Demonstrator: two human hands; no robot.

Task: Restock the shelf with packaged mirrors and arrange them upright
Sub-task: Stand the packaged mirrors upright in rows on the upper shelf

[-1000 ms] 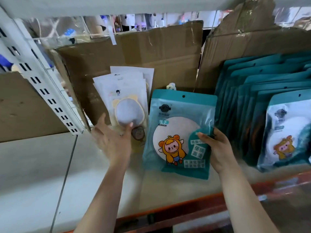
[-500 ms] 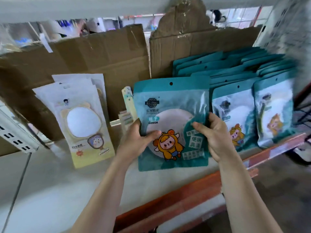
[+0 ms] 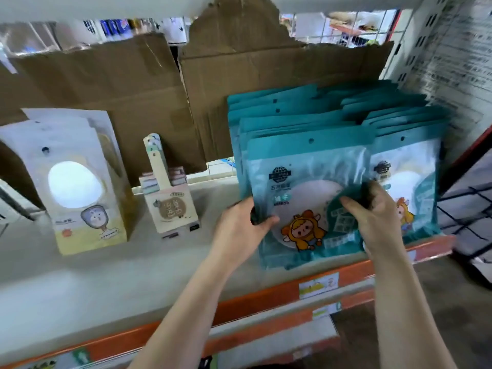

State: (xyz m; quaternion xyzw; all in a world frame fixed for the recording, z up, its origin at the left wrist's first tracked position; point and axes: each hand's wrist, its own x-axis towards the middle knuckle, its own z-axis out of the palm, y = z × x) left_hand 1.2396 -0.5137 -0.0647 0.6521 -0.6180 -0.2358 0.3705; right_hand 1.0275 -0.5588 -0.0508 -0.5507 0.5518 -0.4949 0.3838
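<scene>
- Head view: teal mirror packet [image 3: 306, 182] is gripped at both side edges. The left hand [image 3: 239, 225] has its thumb [image 3: 267, 221] on the front; the right hand [image 3: 378, 222] has its fingers curled over the front.
- Position: upright, foremost in the left of two teal rows [image 3: 292, 102], on the shelf [image 3: 106, 275] near its orange front rail.
- Count: two hands, two teal rows; the packets per row are too overlapped to tally. One cream stack [image 3: 77, 182] and one small cream pack [image 3: 167, 206] stand to the left.
- Appearance: teal header with hang hole, clear window, round pale mirror, cartoon figure in yellow.
</scene>
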